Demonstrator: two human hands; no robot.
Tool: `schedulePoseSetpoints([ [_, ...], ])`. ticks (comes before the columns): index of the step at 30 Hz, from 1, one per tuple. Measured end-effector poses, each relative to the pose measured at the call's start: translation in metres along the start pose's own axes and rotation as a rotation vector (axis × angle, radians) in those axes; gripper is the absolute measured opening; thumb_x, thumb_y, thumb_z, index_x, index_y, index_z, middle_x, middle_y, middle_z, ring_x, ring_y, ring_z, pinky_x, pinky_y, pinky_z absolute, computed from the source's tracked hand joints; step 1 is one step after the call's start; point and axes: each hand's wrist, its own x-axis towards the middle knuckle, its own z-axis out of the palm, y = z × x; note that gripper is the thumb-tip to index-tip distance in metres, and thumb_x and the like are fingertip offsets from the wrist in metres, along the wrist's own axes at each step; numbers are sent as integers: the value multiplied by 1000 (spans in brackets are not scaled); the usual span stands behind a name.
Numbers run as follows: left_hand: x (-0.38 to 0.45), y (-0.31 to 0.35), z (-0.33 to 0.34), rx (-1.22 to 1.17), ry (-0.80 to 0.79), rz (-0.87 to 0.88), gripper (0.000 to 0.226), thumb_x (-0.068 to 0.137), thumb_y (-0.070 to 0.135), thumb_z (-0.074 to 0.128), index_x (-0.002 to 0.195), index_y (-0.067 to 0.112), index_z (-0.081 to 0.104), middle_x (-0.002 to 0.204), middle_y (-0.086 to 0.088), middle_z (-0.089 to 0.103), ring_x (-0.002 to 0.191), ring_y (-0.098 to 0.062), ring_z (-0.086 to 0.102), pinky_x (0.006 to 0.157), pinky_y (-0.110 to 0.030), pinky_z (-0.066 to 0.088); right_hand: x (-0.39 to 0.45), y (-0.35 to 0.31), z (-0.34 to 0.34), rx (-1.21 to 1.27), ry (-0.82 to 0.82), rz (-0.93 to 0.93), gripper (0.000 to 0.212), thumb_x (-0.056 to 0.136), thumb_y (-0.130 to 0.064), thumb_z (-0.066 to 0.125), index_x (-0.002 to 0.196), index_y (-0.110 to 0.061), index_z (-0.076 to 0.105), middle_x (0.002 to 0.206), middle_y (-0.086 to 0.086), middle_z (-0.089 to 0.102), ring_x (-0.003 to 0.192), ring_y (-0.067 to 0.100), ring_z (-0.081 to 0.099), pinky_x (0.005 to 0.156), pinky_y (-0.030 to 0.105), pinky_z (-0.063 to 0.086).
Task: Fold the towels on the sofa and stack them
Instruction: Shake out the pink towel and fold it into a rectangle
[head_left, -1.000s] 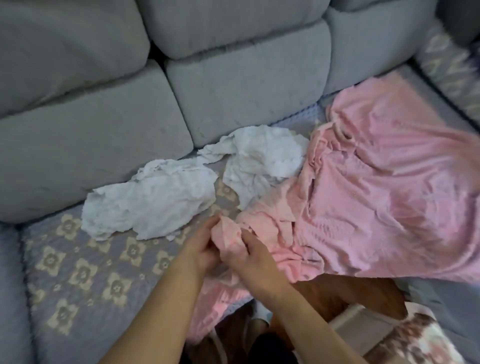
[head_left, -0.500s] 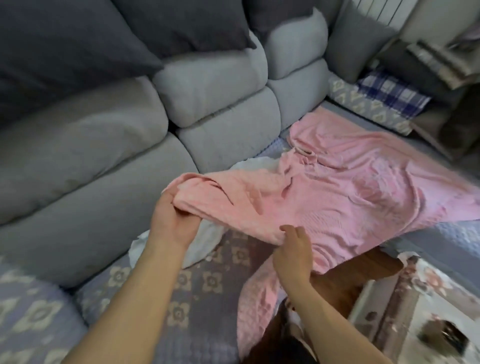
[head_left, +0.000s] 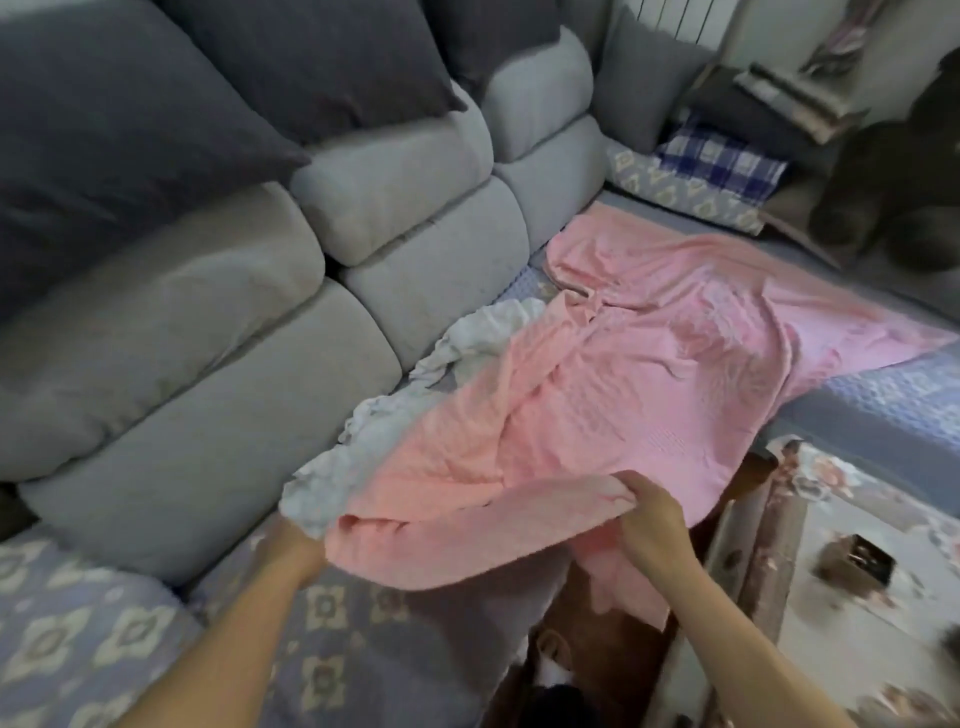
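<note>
Pink towel (head_left: 613, 395) gripped by both hands' closed fingers (head_left: 641, 496).

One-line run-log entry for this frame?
step: spreading large pink towel | left hand: grip hidden under edge | right hand: pinching edge | crumpled white towels: unfolded

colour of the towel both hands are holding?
Pink towel, plain; clearest in the head view.

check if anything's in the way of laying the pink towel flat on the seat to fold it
Yes. The white towels lie crumpled on the seat cover along the backrest, and the pink towel already drapes over their near edge. Both the left hand and right hand grip its near edge; nothing else visible blocks it.
</note>
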Motion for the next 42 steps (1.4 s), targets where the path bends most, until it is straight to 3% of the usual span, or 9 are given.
schedulePoseSetpoints([
  [8,-66,146,108,119,-195,402,19,94,22,57,111,17,65,119,-7,67,110,-28,62,86,-29,47,7,54,2,-166,-565,5,7,85,-24,62,84,-27,68,91,-4,71,88,18,64,76,28,49],
  [14,-34,185,196,244,-158,349,20,100,34,45,100,19,59,104,-5,66,90,-24,60,76,-35,49,59,121,13,-91,-902,143,14,84,-35,64,90,-29,74,89,-7,76,88,16,70,75,25,52],
  [19,43,226,269,207,-115,363,36,97,36,55,126,15,58,128,-9,61,116,-31,58,95,-42,49,107,174,33,-17,-1077,215,22,83,-36,58,97,-34,74,93,-13,75,92,12,70,90,35,56],
  [23,92,223,330,374,-133,344,54,94,34,60,143,19,45,147,-11,44,134,-33,42,105,-46,42,124,213,51,61,-1134,260,18,87,-36,58,76,-29,69,65,-16,65,58,0,56,65,24,50],
  [27,117,192,343,588,58,504,25,93,17,51,115,18,65,122,-15,63,112,-35,60,88,-41,49,127,231,61,143,-1183,338,24,89,-31,60,65,-30,65,50,-18,53,42,-2,44,48,12,34],
  [31,122,188,308,93,96,332,19,97,15,49,91,4,62,97,-24,65,91,-40,62,71,-41,43,110,224,70,97,-1166,380,15,83,-36,61,73,-27,67,62,-13,56,60,11,47,63,26,40],
  [36,84,191,169,-1146,155,-269,24,103,33,44,111,19,61,92,-4,66,77,-23,64,65,-34,52,64,170,63,-101,-1016,337,25,77,-53,59,77,-31,71,76,-12,68,73,5,62,70,19,46],
  [39,57,182,66,-1276,-146,-49,37,92,61,59,96,24,63,112,-5,72,94,-21,72,79,-41,58,27,136,57,-318,-863,289,48,69,-37,51,112,-23,67,114,-1,64,112,23,60,98,34,45],
  [42,38,164,-43,-1182,-225,241,28,90,37,71,105,13,66,120,-14,68,89,-20,74,70,-36,60,-16,76,32,-375,-597,237,25,79,-31,64,98,-18,72,90,-1,64,88,21,62,75,26,49],
])
